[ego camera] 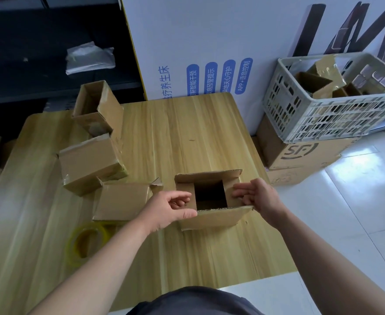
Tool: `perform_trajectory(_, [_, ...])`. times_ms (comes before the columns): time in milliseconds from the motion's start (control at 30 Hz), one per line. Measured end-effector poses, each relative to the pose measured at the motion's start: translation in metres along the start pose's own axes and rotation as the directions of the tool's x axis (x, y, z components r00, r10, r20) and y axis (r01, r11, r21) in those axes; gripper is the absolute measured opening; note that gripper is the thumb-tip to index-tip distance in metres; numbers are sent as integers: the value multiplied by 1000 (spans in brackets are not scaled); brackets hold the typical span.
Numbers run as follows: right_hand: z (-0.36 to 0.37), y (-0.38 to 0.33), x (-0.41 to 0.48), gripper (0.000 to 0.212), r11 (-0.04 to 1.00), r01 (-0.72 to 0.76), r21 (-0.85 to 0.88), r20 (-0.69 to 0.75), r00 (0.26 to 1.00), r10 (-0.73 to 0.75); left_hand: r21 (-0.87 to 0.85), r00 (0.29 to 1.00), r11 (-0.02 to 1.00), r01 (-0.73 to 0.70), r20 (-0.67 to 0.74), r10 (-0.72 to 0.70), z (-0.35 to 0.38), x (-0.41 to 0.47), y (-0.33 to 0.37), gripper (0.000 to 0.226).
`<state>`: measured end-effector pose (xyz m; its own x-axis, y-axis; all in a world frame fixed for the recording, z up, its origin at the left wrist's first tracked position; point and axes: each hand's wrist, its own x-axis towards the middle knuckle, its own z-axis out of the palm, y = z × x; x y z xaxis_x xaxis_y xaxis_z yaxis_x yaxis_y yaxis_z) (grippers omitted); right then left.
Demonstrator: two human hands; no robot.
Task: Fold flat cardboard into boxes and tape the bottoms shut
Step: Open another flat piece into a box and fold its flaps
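Open cardboard box (212,218) is held at the near middle of the counter (187,137). Its left flap is pinched by the left hand (171,208), and its right flap is gripped by the right hand (259,196). A tape roll (71,245) is noted near left.

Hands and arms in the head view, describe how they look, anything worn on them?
The left hand and right hand are bare: no gloves, rings or watch show. The left forearm and right forearm carry no sleeves in view. A dark grey garment shows at the frame's bottom edge.
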<state>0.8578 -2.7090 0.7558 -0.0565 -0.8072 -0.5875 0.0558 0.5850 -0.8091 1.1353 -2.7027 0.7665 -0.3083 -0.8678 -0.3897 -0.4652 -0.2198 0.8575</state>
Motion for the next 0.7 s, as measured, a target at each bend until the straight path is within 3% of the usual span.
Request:
perform_trajectory(133, [-5,-2,2,44,996,-30,86,-19,999,32,190,985,980,-53,-152,82,7,1,0,28])
perform_trajectory(233, [-9,-6,4,23,984,143,107,-194,974,-120,187,936,982,-32,-339,96,18,7,0,28])
perform_trajectory(300, [-7,-13,6,27,967,242,-73,-206,945,-252,273,889,962,14,-443,113,23,11,-3,43])
perform_trajectory(367, [1,-20,4,31,908,313,-279,-68,937,-344,397,855,915,69,-496,150,26,15,-8,70])
perform_trajectory(467, [14,-23,-2,28,835,300,-462,34,946,-321,340,891,939,45,-438,116,22,19,-12,108])
perform_trajectory(533, [13,-17,-4,22,825,296,-481,17,944,-329,349,920,936,-37,-355,168,20,19,-14,96])
perform_trajectory(600, [7,-6,-4,14,855,306,-419,79,950,-302,357,916,928,-108,-328,232,21,18,-21,67])
perform_trajectory(700, [1,15,-5,26,886,321,-334,140,947,-290,355,899,920,-168,-328,290,26,16,-34,43])
